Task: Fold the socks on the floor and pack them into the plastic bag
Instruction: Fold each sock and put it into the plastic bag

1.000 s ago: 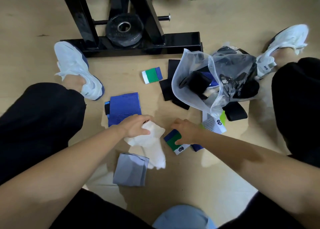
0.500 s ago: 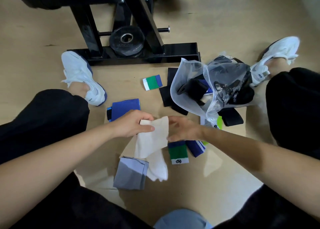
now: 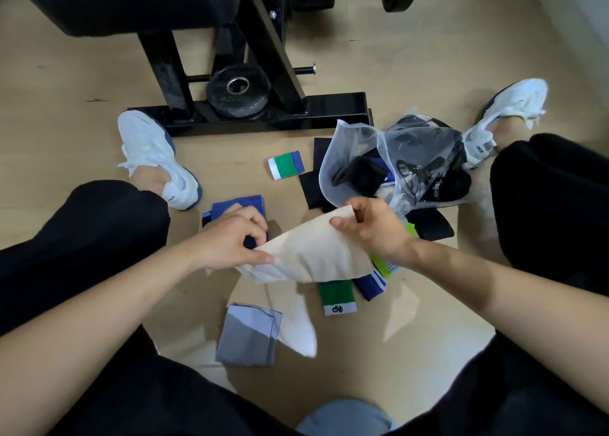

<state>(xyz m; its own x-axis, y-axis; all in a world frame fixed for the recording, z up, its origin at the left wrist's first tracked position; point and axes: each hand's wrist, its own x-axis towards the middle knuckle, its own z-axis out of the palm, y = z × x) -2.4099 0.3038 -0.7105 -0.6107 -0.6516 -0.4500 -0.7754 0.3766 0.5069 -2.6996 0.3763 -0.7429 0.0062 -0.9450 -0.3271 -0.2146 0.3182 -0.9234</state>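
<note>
A white sock is stretched in the air between both hands. My left hand pinches its lower left end and my right hand pinches its upper right corner. Its foot part hangs down to the floor. The clear plastic bag lies open behind my right hand, with dark socks inside. Loose socks lie around: a folded grey one, a green and white one, a blue one, a small green, white and blue one and black ones.
I sit on a wooden floor with black-trousered legs spread and white shoes at either side. A black weight bench frame with a weight plate stands behind the socks.
Both hands lifted the white sock off the floor and spread it out; my right hand left the green sock and took the white sock's far corner. The view tilted up.
</note>
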